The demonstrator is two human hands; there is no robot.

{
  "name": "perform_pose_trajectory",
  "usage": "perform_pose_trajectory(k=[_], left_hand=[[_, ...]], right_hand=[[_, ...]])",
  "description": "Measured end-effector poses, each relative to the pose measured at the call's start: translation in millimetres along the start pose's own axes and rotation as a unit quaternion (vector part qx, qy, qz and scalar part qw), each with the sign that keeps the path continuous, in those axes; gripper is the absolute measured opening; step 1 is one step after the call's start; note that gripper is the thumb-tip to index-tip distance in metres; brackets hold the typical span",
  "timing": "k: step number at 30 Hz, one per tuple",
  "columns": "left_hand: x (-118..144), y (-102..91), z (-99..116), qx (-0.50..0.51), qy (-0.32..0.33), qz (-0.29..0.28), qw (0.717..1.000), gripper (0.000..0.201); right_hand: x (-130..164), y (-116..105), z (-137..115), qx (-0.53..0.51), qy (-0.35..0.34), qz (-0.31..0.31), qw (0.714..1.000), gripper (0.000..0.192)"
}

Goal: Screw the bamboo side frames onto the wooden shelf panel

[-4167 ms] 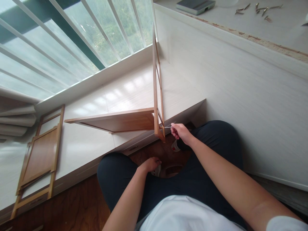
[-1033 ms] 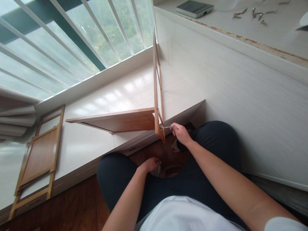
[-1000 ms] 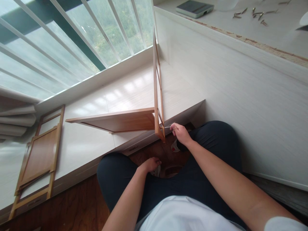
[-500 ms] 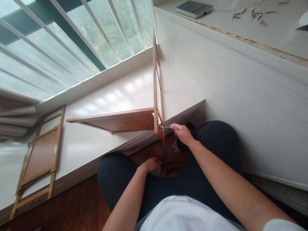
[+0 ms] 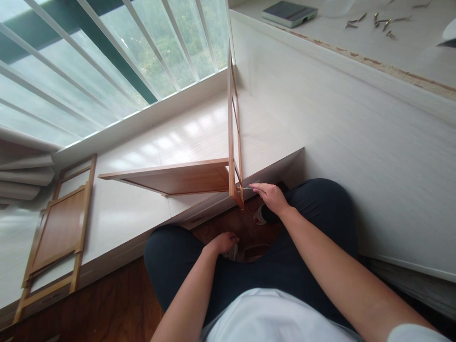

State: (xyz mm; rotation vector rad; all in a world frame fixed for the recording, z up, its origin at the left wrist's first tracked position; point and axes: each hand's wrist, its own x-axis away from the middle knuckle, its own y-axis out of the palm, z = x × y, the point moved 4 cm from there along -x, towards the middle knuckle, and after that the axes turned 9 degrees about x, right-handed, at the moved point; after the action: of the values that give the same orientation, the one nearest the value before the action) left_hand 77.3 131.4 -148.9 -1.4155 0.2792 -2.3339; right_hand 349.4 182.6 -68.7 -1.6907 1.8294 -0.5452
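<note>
The right hand [image 5: 270, 195] is pinching a thin metal rod [image 5: 246, 188] between outstretched fingers, and the rod is pointing toward nine o'clock, into the near end of an upright wooden frame [image 5: 231, 128]. That end is jutting past the edge of the white counter [image 5: 128, 204], probably so that the fingers are having room to reach it. The frame is running away toward twelve o'clock, while a joined wooden panel [image 5: 181, 180] is extending toward nine, seemingly bracing it on edge. The left hand [image 5: 225, 241] is hanging loosely curled near the knees, with the rod at about one o'clock from it; whether it is holding anything, one cannot tell. Loose screws [image 5: 387, 24] are lying at one o'clock from the right hand, on a raised ledge [image 5: 331, 35], apparently within easy reach.
</note>
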Motion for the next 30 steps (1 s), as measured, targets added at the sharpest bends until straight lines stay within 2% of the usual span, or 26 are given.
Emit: perform_pose_trajectory(k=[7, 15, 22, 30], left_hand=[[2, -0.6, 2, -0.003, 0.005, -0.003, 1.000, 0.040], [1, -0.1, 1, -0.005, 0.003, -0.002, 1.000, 0.040], [1, -0.1, 3, -0.008, 0.001, -0.005, 1.000, 0.039], [0, 0.6, 3, -0.007, 0.000, -0.009, 1.000, 0.039]], right_hand=[[0, 2, -4, -0.012, -0.008, -0.014, 1.000, 0.035], [-2, 2, -7, -0.062, 0.007, -0.028, 0.998, 0.048], [-4, 2, -14, -0.158, 0.055, -0.045, 0.985, 0.050], [-7, 14, -8, -0.234, 0.108, -0.063, 0.964, 0.053]])
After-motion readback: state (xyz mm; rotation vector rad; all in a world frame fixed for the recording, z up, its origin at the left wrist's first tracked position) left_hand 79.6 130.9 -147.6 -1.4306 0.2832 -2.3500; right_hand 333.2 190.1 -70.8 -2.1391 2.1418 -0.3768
